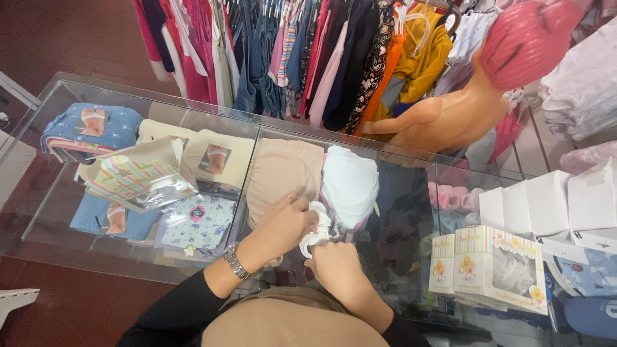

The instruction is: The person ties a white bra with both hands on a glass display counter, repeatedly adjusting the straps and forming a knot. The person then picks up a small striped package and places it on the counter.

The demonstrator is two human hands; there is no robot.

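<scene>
My left hand (283,225) and my right hand (337,266) meet over a glass counter (58,109), both pinching a small white piece, which looks like a plastic hanger clip or strap (318,231). It belongs to a white bra (350,183) lying on the glass beside a beige bra (283,170). My left wrist wears a metal watch (234,260). My sleeves are black.
A striped open gift box (138,177) lies at the left on the glass. Packaged underwear shows beneath the counter top. Striped boxes (491,266) and white boxes (546,202) stand at the right. A mannequin torso (463,109) and a rack of hanging clothes (308,51) are behind.
</scene>
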